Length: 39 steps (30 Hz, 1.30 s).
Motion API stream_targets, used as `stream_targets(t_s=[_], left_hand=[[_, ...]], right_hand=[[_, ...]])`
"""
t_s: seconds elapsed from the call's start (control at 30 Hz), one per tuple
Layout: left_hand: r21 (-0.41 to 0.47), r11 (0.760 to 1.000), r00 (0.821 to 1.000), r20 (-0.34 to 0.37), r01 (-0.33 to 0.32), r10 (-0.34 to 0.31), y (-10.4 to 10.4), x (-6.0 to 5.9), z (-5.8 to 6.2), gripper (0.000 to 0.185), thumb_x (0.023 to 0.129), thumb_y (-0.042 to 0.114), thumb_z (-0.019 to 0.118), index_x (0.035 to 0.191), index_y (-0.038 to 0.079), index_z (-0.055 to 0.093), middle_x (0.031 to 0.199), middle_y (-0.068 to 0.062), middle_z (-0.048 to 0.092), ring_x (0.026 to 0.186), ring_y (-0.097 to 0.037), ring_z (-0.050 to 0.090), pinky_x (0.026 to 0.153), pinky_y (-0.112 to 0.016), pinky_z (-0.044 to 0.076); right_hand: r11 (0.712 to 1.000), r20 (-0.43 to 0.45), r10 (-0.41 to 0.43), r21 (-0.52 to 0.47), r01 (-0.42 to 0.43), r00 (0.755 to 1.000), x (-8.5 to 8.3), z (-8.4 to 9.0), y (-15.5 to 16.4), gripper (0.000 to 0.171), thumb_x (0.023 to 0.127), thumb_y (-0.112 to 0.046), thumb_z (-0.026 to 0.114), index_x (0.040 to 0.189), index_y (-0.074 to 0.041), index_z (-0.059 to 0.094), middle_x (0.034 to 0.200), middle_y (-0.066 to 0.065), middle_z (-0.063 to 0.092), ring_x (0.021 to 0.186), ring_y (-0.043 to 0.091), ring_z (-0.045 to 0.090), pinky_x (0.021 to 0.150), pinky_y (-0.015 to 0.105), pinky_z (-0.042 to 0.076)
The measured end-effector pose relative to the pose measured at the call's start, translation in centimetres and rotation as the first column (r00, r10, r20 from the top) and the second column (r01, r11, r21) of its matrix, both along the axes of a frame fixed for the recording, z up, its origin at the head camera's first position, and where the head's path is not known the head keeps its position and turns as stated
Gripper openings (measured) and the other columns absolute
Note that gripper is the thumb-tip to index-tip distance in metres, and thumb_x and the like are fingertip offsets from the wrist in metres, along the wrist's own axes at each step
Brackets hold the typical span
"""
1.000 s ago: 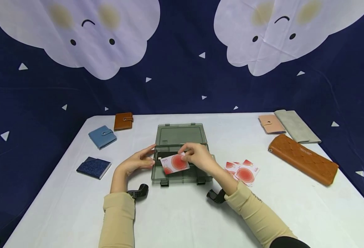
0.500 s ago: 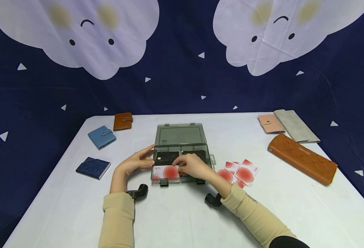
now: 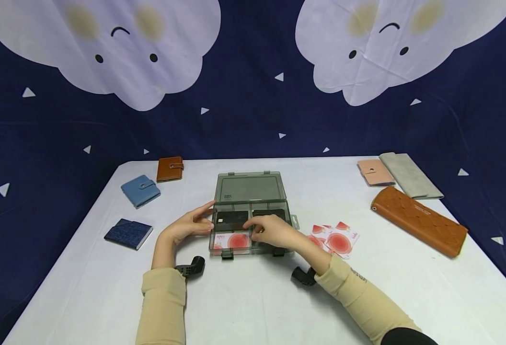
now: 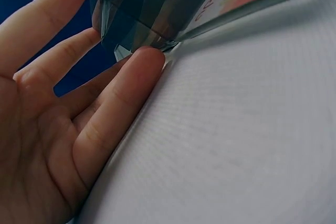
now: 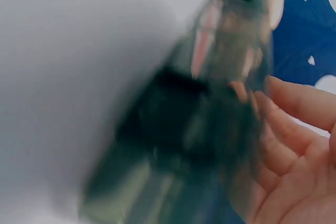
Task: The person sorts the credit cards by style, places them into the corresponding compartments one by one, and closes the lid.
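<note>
A translucent green compartment box (image 3: 251, 187) lies with its lid back, mid-table. In its front left compartment lies a red-and-white card (image 3: 232, 240); a dark card (image 3: 230, 219) lies behind it and another dark card (image 3: 270, 212) in the back right one. My left hand (image 3: 188, 226) rests its fingertips on the box's left side; its thumb (image 4: 131, 82) touches the lower edge in the left wrist view. Over the middle of the box hovers my right hand (image 3: 275, 231), loosely bent and holding nothing. Several red-and-white cards (image 3: 340, 242) lie right of the box, partly behind my right forearm.
To the left lie a navy card holder (image 3: 129, 233), a blue wallet (image 3: 141, 190) and a small brown wallet (image 3: 169, 169). Far right are a pink wallet (image 3: 375, 172), a grey wallet (image 3: 411, 176) and a long brown quilted wallet (image 3: 419, 221).
My right hand has lowered the red-and-white card into the front left compartment, let go of it and drawn slightly right. The left hand stays at the box's side.
</note>
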<state>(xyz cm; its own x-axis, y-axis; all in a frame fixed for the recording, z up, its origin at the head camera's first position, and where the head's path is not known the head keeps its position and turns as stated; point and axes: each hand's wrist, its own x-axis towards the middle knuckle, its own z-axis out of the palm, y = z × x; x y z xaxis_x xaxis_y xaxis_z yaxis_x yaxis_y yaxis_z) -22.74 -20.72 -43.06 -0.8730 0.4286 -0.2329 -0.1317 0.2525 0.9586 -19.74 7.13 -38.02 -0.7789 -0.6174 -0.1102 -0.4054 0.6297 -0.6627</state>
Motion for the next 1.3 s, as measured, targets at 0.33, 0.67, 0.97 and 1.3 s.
stream_targets(t_s=[0.33,0.67,0.97,1.3], left_hand=[[0.008,1.0,1.0,-0.008,0.007,-0.007,0.0,0.1,0.0,0.082,0.083,0.013,0.068,0.149,0.016,0.018,0.15,-0.022,0.016,0.092,-0.011,0.054,0.079,-0.024,0.049],[0.001,1.0,1.0,-0.007,0.0,0.0,-0.1,0.0,-0.2,0.082,0.083,0.012,0.068,0.149,0.016,0.019,0.15,-0.023,0.016,0.092,-0.013,0.053,0.078,-0.024,0.048],[-0.006,1.0,1.0,-0.005,-0.007,0.007,-0.1,0.0,-0.1,0.081,0.084,0.012,0.067,0.149,0.017,0.019,0.15,-0.023,0.017,0.092,-0.012,0.053,0.079,-0.024,0.048],[-0.004,1.0,1.0,-0.003,0.0,0.0,-0.1,0.0,-0.1,0.082,0.083,0.012,0.067,0.149,0.017,0.019,0.15,-0.023,0.016,0.093,-0.012,0.053,0.078,-0.024,0.048]], right_hand=[[0.984,-0.101,-0.126,-0.137,0.112,0.987,-0.5,1.4,7.9,0.027,0.086,-0.006,0.061,0.112,-0.001,0.062,0.088,0.007,0.066,0.082,0.018,0.059,0.072,0.032,0.048],[0.924,-0.099,-0.05,0.374,0.084,0.994,1.0,-0.1,13.3,0.093,0.056,-0.026,0.088,0.136,-0.013,0.043,0.142,0.026,0.028,0.123,0.049,0.028,0.081,0.066,0.032],[0.931,-0.125,-0.008,0.36,0.053,0.992,-0.8,-0.9,13.3,0.075,0.055,-0.024,0.087,0.123,-0.019,0.053,0.14,0.023,0.032,0.123,0.048,0.028,0.077,0.058,0.031],[0.93,-0.181,-0.314,0.138,0.34,0.932,-3.5,0.0,13.8,0.04,0.071,-0.011,0.077,0.102,-0.003,0.053,0.099,0.019,0.058,0.09,0.036,0.05,0.072,0.047,0.038]])
